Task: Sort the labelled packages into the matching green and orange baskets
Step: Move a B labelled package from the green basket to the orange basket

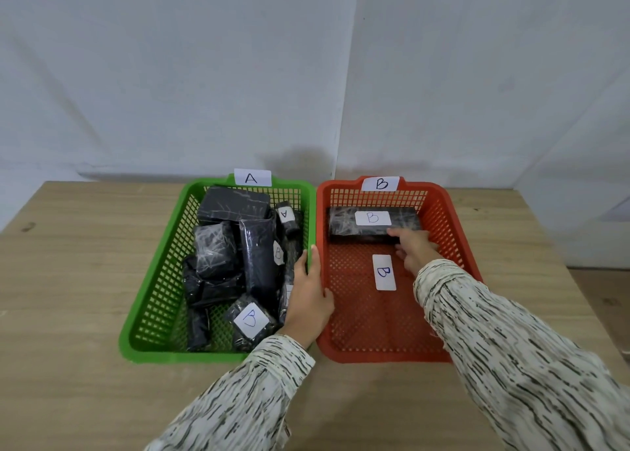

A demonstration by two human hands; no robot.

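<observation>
1. A light wooden table (85, 280) stands against a pale white backdrop (306, 58), and two plastic baskets sit side by side on it, their long walls touching or nearly so.
2. In the orange basket (453, 232), tagged B on its far rim, one long black-wrapped package (344, 227) lies crosswise near the far wall, its white B label facing up.
3. The right hand (414, 248) reaches into that basket with fingers loosely spread; its fingertips rest on the near right corner of the long package, not closed around it.
4. A loose white B card (384, 272) lies flat on the orange basket's floor, just beside the right wrist.
5. The left hand (308, 297) rests over the adjoining rims of the two baskets, thumb on the orange side and fingers in the green basket; whether it grips anything there cannot be told.
6. The green basket (160, 280), tagged A on its far rim, holds a jumble of black-wrapped packages: a square one with a B label (251, 321) at the near end, a tall one with a B label (260, 259) mid-basket, and a small roll marked A (287, 217) near the far right corner.
7. Both sleeves are cream with dark streaks.
</observation>
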